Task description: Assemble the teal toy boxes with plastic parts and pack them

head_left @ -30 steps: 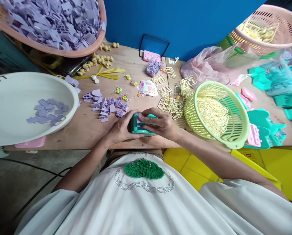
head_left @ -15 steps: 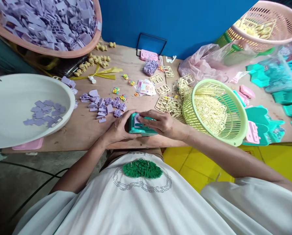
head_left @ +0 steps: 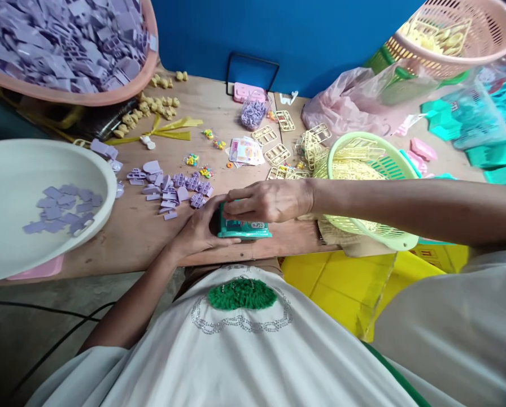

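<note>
A teal plastic toy case rests at the table's front edge, directly before me. My left hand is wrapped round its left side, thumb along the front. Over the top of the case is my right hand, its fingers bent and pressed together at the upper left part. Whatever those fingers pinch is hidden behind them, and so is most of the case's upper face. Loose purple plastic pieces lie on the table just beyond my left hand.
A white basin with flat purple pieces stands at left, below a pink basin heaped with purple parts. My right forearm crosses a green basket of cream frames. Stickers and small bead packets lie behind the case.
My right forearm has swung up across the green basket, and my right hand now covers more of the case's top. The small purple piece seen there before is hidden. The view has shifted slightly.
</note>
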A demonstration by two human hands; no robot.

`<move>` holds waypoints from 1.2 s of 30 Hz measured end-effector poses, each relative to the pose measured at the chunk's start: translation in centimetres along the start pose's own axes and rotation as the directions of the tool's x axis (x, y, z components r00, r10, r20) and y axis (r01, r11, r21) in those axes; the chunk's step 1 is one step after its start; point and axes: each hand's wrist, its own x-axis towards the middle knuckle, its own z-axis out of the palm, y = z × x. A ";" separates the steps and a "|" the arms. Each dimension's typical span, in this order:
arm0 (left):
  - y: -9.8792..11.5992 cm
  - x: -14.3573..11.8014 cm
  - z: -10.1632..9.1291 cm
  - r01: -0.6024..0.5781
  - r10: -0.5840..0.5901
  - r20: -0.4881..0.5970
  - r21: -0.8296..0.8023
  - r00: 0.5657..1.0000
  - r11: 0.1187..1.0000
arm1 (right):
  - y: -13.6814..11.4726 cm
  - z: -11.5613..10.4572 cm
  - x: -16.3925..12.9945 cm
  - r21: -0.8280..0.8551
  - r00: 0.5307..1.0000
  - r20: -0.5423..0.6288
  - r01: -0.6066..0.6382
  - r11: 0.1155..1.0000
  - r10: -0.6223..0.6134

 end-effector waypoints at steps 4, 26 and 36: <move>0.0 0.1 0.2 0.018 -0.018 0.003 -0.001 1.000 1.000 | 0.7 -1.1 1.0 0.031 0.991 0.132 0.011 0.999 -0.015; 0.1 0.1 -0.1 0.012 -0.011 0.031 -0.044 0.999 0.999 | 0.4 -0.9 -0.4 -0.004 0.994 0.113 0.000 1.000 0.001; -0.1 0.2 -0.1 -0.020 0.020 0.025 -0.030 0.999 0.999 | 0.2 -1.6 0.4 0.193 0.972 0.234 -0.072 0.979 0.026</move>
